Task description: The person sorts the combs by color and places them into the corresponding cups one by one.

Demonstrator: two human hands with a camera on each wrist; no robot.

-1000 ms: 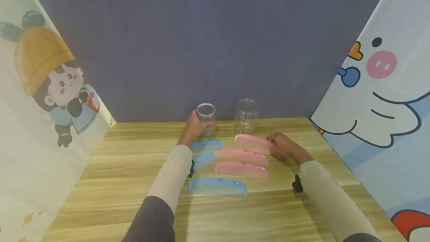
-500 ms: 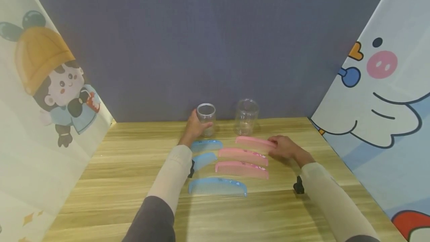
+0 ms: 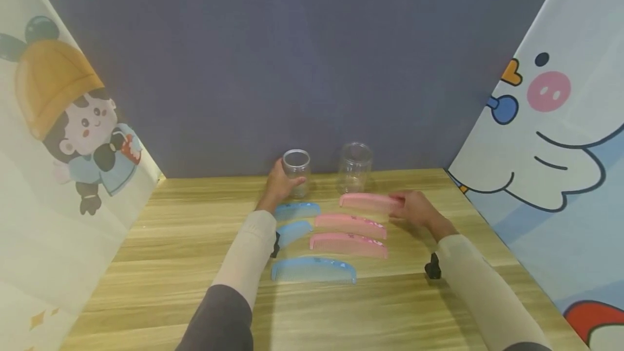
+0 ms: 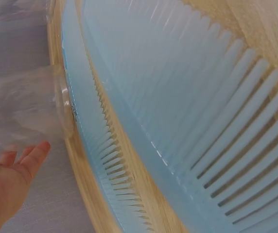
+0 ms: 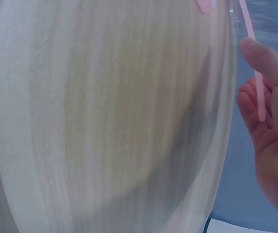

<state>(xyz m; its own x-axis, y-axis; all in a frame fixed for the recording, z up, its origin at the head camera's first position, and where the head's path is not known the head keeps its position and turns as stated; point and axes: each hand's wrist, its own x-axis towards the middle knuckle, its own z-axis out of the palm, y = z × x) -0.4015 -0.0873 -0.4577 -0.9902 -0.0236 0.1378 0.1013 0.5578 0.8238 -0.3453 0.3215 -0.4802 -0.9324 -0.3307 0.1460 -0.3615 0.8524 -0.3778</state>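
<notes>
Right hand pinched a pink comb; left hand held a clear jar

Just right of frame centre, the right hand [image 3: 414,208] gripped the far pink comb [image 3: 368,201] by its right end — thin, light, stiff plastic, likely slippery, best taken along its spine, not the teeth. It lay left of the hand, before the right clear jar [image 3: 354,168]. The left hand [image 3: 278,187] curled round the left clear jar [image 3: 296,173]. 3 blue combs [image 3: 313,270] lay on the wooden table [image 3: 146,264].
</notes>
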